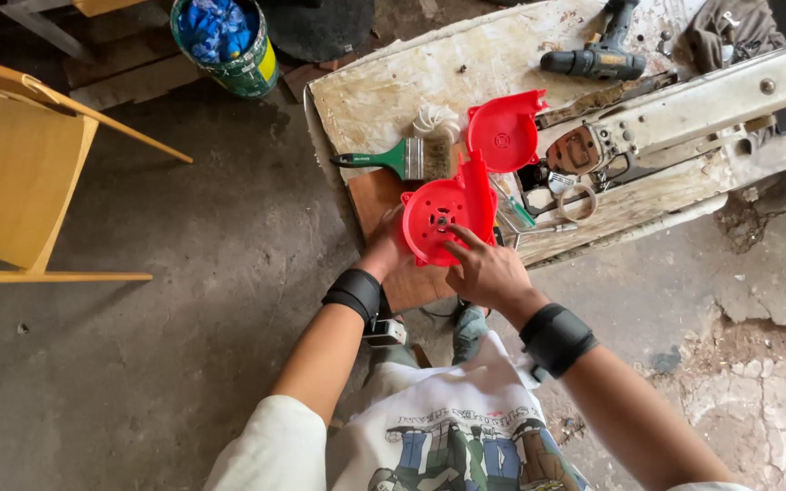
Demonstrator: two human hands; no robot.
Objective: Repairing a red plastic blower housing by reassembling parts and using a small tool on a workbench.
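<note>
- Head view: left hand (384,245) clasps the red blower housing half (443,216); right hand (488,271), grip spread, fingertips pressing its face.
- Pressing harder could tip it off the table (384,91) edge.

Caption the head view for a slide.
Both hands, left and right, hold a red plastic housing over a worn workbench.

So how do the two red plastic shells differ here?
The near red shell is held by both hands, left hand at its edge, right hand with a finger on its face; the far red shell lies untouched on the bench. The near one shows a centre hole ringed by small holes; the far one looks plainer. Both are round, bright red plastic.
</note>
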